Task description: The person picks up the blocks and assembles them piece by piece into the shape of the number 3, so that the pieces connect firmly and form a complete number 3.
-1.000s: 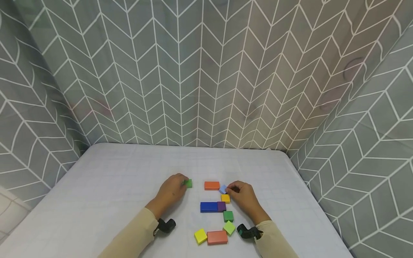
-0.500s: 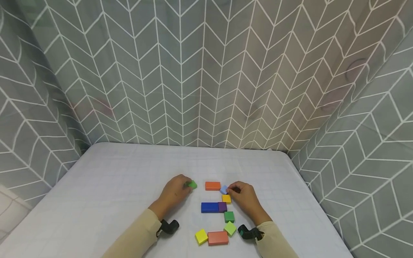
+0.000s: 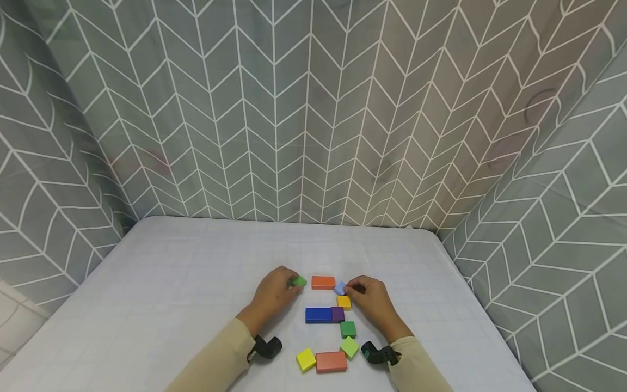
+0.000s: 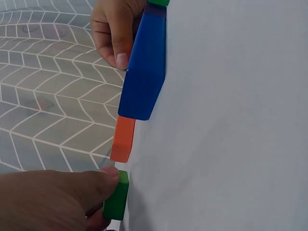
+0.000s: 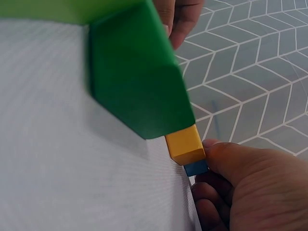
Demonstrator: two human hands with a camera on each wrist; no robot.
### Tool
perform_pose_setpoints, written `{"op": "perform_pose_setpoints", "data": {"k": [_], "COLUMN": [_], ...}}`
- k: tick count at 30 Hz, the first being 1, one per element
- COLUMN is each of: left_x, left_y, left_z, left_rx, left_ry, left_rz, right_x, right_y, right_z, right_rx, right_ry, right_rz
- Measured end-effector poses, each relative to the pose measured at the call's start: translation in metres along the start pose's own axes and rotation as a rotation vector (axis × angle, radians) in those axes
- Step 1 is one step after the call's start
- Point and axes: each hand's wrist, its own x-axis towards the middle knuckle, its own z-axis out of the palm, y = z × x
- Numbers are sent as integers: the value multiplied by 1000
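My left hand (image 3: 273, 294) pinches a green block (image 3: 300, 281) between thumb and fingers, just left of an orange rectangular block (image 3: 323, 282). A small gap separates the two blocks. At the orange block's right end, my right hand (image 3: 372, 298) holds a small light blue block (image 3: 340, 288), turned at an angle, by its right side. In the right wrist view, thumb and curled fingers close around this blue block (image 5: 196, 168). Directly below it sits an amber block (image 3: 344, 302). The left wrist view shows the green block (image 4: 116, 196) upright under my thumb.
Nearer me, a dark blue block (image 3: 318, 315) touches a purple block (image 3: 338, 314). Below them come a darker green block (image 3: 348, 329), a lime block (image 3: 349, 347), a salmon block (image 3: 331, 362) and a yellow block (image 3: 306, 360). A white cloth (image 3: 171, 283) covers the table; patterned curtains (image 3: 294, 136) surround it.
My left hand has moved right with the green block, closer to the orange block, and the block has turned. The right hand stays at the light blue block.
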Motion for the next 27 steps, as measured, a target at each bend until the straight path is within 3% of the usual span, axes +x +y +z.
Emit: {"op": "perform_pose_setpoints", "data": {"k": [8,27], "left_x": [0,-1], "left_y": [4,3], "left_z": [4,13], "left_rx": [-9,42], "left_ry": [-23,15], "left_rz": [-19,13], "right_x": [1,3], "right_y": [1,3], "right_z": [0,0], "right_rx": [17,24], "right_ry": [3,-5], "right_rz": [-6,-15]}}
